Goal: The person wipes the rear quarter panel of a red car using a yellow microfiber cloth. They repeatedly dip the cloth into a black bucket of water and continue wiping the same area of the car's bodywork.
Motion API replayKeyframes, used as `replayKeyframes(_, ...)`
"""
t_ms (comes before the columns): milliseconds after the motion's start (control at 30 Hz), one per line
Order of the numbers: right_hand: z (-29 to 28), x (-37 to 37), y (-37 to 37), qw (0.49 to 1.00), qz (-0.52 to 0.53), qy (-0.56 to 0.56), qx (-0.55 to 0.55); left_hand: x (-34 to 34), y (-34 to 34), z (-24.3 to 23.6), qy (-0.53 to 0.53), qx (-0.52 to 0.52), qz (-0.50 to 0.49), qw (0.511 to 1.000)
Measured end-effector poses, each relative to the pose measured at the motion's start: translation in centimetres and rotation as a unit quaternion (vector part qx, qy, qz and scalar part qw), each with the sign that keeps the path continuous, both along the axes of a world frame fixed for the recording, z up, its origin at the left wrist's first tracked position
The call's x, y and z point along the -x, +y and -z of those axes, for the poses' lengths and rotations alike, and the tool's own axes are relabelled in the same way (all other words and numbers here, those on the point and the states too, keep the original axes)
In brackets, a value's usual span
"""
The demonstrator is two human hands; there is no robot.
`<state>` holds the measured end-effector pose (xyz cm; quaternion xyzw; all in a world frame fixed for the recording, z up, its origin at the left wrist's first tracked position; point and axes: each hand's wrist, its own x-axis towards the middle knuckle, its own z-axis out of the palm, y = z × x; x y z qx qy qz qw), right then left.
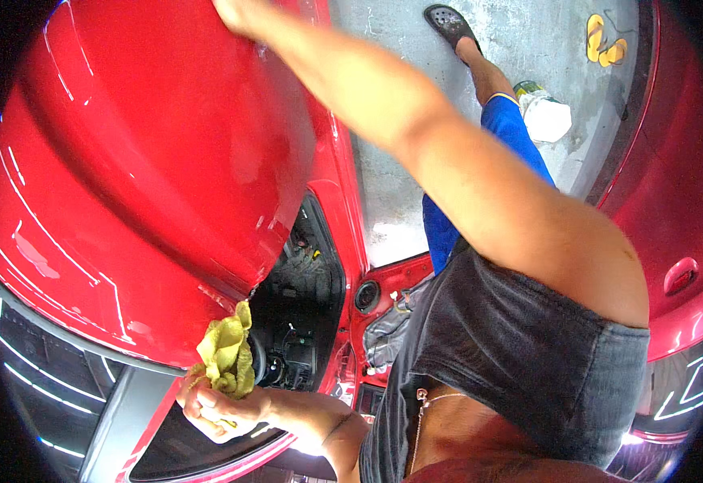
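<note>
My left hand (218, 406) holds a crumpled yellow cloth (224, 350), below the lower edge of a glossy red body panel (150, 161) of a car. My right hand (239, 16) rests on or beside the same panel at the top edge of the picture, where its fingers are mostly cut off. Just right of the cloth, a dark opening (299, 298) in the bodywork shows black parts and wiring. A red inner door frame (343, 209) with a round speaker (367, 295) lies beside it.
Dark glass (49, 378) borders the panel at lower left. My foot in a black clog (448, 24) stands on the grey floor (399, 97). A white container (546, 121) and yellow flip-flops (597, 40) lie nearby. Another red body panel (673, 209) curves along the right side.
</note>
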<state>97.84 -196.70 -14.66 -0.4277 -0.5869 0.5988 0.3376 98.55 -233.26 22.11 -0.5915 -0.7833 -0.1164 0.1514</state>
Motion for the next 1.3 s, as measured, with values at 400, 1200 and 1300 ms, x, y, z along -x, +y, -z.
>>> replayKeyframes(400,-10.5,-7.8,-37.2,0.957,-0.116,0.039,0.264,-1.2,-4.6,-0.1,0.012,0.033,0.018,0.999)
replayKeyframes(1200,4.2,3.4,-5.6,1.000,0.012,0.014,-0.003,-2.2,1.4,1.5,0.056,-0.058,-0.082,0.993)
replayKeyframes(1300,3.8,4.3,-2.2,0.998,0.034,0.035,-0.045,-0.2,7.0,2.5,0.198,-0.054,-0.019,0.979)
